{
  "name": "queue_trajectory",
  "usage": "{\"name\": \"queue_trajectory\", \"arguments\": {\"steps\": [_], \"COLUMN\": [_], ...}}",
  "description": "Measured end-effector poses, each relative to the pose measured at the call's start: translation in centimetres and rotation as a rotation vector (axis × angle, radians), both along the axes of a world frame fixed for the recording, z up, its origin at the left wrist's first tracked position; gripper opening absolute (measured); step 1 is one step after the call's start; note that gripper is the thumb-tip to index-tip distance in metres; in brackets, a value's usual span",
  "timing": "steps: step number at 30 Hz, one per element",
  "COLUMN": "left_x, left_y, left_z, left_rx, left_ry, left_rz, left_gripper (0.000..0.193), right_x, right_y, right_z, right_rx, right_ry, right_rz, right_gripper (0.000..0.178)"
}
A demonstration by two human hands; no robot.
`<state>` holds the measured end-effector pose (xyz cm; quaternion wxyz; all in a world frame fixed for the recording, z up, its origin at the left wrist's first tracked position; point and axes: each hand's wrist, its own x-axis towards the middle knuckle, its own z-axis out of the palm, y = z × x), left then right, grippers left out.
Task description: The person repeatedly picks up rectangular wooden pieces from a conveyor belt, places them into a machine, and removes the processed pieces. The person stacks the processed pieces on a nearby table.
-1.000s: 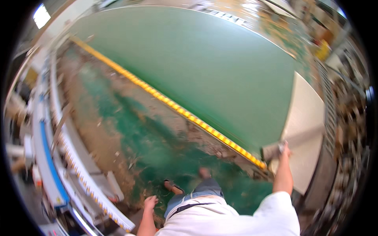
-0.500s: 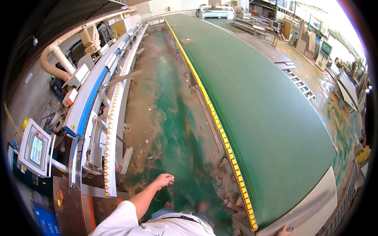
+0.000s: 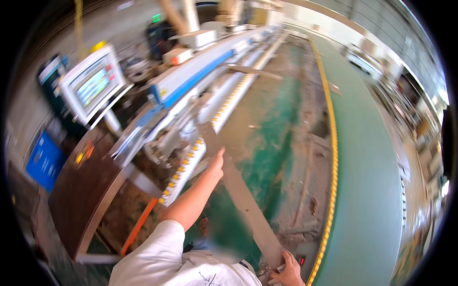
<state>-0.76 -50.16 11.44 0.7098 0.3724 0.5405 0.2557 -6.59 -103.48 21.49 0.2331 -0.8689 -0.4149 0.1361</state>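
The long brown board (image 3: 248, 207) slanted from mid-frame to lower right; steady handling seemed to call for support at both ends, its far end kept off the roller rail (image 3: 183, 177). Left hand (image 3: 216, 166), mid-frame, arm outstretched, met its left edge, finger closure hidden; right hand (image 3: 289, 272), lower right, gripped its near end, fingers curled.

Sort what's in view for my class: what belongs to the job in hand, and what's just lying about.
Job in hand:
long brown strip
right hand, holding its near end
left hand, at its edge

Seemingly just lying about:
blue item
small orange item on the brown tabletop
farther strip
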Motion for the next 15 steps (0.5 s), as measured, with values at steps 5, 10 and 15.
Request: {"name": "queue_trajectory", "arguments": {"steps": [5, 10, 15], "left_x": [-14.9, -24.1, -23.6], "left_y": [17.3, 27.0, 32.4], "left_z": [-7.1, -11.7, -12.4], "left_rx": [-0.208, -0.210, -0.115], "left_ry": [-0.222, -0.228, -0.156], "left_rz": [0.297, 0.432, 0.535], "left_gripper": [0.042, 0.040, 0.037], "right_x": [7.5, 10.0, 13.5], "right_y": [16.6, 32.3, 40.8], "right_z": [-8.2, -8.3, -8.7], "right_rx": [-0.135, -0.274, -0.268], "right_ry": [0.068, 0.101, 0.068], "right_rz": [0.364, 0.507, 0.574], "right_gripper": [0.114, 0.113, 0.111]}}
